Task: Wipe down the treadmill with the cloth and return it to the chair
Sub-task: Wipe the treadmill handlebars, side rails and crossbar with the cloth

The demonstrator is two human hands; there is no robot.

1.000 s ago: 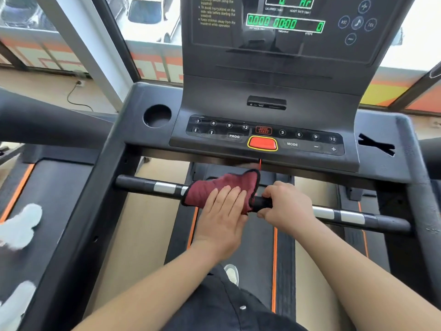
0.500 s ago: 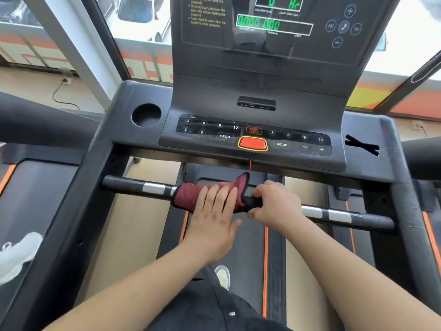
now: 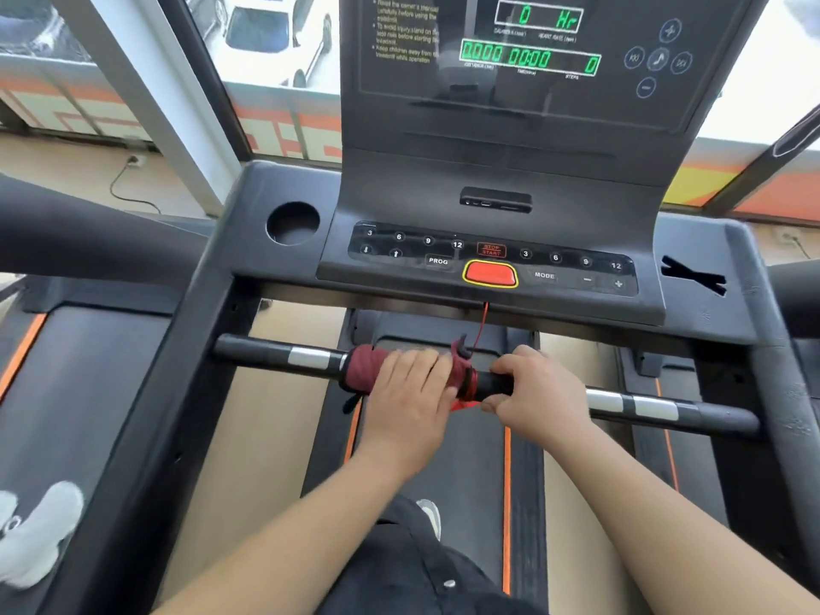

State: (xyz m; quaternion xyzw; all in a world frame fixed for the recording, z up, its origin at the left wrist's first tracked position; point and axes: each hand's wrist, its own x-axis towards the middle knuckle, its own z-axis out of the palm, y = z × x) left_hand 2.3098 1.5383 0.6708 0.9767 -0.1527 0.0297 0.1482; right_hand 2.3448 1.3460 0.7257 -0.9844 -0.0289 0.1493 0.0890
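One cloth wraps the handlebar under the left hand.

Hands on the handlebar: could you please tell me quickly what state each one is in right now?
Left hand: open, fingers flat on the cloth over the handlebar.
Right hand: closed around the handlebar.
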